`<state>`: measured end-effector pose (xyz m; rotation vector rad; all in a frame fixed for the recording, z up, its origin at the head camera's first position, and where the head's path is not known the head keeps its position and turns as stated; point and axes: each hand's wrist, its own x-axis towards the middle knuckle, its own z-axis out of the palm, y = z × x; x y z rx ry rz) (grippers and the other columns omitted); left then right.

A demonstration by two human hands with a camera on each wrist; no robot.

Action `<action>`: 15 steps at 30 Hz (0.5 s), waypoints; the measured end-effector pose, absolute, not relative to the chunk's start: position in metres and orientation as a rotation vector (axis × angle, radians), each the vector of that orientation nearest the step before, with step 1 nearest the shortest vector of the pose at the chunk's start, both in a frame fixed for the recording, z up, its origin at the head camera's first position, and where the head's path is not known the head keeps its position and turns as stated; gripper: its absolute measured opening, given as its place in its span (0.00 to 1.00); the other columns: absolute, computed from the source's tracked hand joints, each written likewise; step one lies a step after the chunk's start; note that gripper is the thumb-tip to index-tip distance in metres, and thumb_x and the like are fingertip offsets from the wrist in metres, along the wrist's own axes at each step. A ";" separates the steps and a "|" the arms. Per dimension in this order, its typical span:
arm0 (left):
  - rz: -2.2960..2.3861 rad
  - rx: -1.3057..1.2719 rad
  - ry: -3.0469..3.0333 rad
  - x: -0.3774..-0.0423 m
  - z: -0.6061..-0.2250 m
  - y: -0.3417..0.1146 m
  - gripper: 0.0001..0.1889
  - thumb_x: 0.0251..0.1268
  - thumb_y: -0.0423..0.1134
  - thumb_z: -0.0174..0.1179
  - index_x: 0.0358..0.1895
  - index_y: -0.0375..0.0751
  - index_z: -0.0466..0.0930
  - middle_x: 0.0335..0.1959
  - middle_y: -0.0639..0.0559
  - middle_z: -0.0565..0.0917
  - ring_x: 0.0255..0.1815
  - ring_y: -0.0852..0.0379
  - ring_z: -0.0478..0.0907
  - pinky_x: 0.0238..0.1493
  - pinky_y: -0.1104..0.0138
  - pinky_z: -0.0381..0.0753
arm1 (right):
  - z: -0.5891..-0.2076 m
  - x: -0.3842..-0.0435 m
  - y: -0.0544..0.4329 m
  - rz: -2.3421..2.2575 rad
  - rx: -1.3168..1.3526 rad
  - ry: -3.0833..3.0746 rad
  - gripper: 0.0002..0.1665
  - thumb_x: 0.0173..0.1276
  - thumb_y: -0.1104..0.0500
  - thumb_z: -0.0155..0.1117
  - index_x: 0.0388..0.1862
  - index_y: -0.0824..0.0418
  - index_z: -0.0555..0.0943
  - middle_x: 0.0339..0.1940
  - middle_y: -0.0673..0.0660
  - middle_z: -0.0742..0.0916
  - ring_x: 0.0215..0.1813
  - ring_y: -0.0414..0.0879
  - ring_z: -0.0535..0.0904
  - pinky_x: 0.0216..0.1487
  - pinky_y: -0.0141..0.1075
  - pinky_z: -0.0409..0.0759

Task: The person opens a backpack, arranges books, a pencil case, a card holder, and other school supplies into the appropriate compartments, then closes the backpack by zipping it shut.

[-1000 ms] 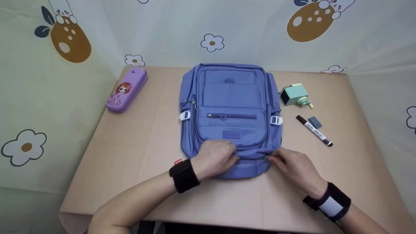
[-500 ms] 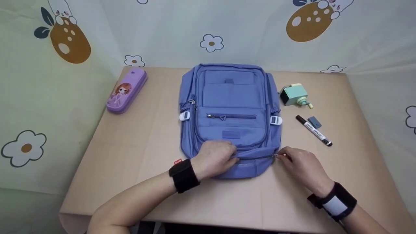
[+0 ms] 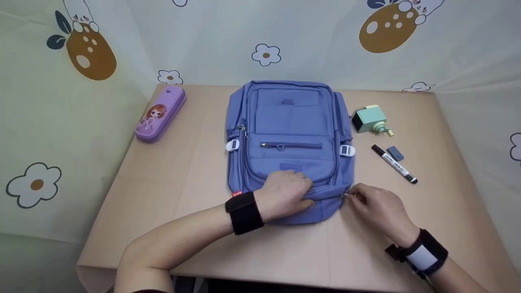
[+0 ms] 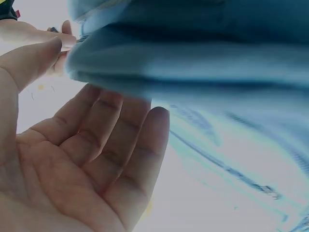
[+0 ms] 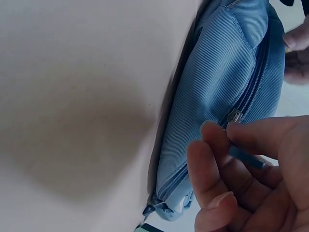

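Note:
A blue backpack [image 3: 290, 118] lies on the table with its front up. At the right end of the lower pocket zipper, my right hand [image 3: 378, 209] pinches the zipper pull [image 5: 246, 157] between thumb and index finger. The metal zipper slider [image 5: 235, 116] shows just beyond those fingertips in the right wrist view. Over the middle of the lower pocket is my left hand [image 3: 287, 193]. Its fingers [image 4: 145, 150] extend loosely under a blurred fold of the bag's fabric [image 4: 193, 63] in the left wrist view, the thumb standing apart from them.
A purple pencil case [image 3: 160, 114] sits at the table's back left. Right of the bag are a green pencil sharpener [image 3: 370, 118] with a crank, a black-and-white marker [image 3: 394, 163] and a dark blue eraser [image 3: 395, 153]. Patterned curtains [image 3: 220, 36] surround the table [image 3: 179, 171].
My right hand has moved right with the zipper pull, toward the bag's side, and then held about still. My left hand has shifted right along the lower pocket.

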<state>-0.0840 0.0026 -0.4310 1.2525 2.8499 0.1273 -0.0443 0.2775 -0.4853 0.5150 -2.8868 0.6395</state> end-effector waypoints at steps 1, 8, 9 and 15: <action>0.112 1.262 2.843 -0.084 -0.429 0.007 0.17 0.67 0.58 0.65 0.36 0.47 0.83 0.31 0.56 0.82 0.30 0.55 0.79 0.24 0.61 0.77 | -0.486 -0.044 0.277 0.638 0.509 -2.890 0.07 0.65 0.63 0.72 0.42 0.55 0.87 0.34 0.51 0.90 0.33 0.46 0.86 0.34 0.45 0.83; -0.036 1.318 2.827 -0.087 -0.427 0.046 0.15 0.66 0.56 0.65 0.37 0.49 0.85 0.32 0.55 0.85 0.31 0.54 0.81 0.25 0.59 0.80 | -0.486 -0.045 0.273 0.674 0.422 -2.959 0.03 0.65 0.61 0.70 0.37 0.54 0.83 0.24 0.43 0.80 0.26 0.40 0.73 0.29 0.39 0.74; -0.057 1.319 2.827 -0.088 -0.428 0.051 0.15 0.66 0.56 0.65 0.38 0.48 0.85 0.32 0.55 0.85 0.32 0.55 0.81 0.25 0.60 0.80 | -0.487 -0.045 0.273 0.684 0.414 -2.960 0.04 0.65 0.61 0.70 0.36 0.54 0.83 0.24 0.43 0.80 0.26 0.39 0.73 0.29 0.38 0.74; -0.123 1.304 2.852 -0.092 -0.436 0.070 0.09 0.68 0.49 0.63 0.35 0.49 0.85 0.30 0.56 0.85 0.29 0.57 0.81 0.24 0.61 0.82 | -0.488 -0.044 0.271 0.741 0.405 -2.929 0.06 0.64 0.62 0.70 0.35 0.51 0.83 0.24 0.41 0.80 0.26 0.38 0.73 0.29 0.38 0.73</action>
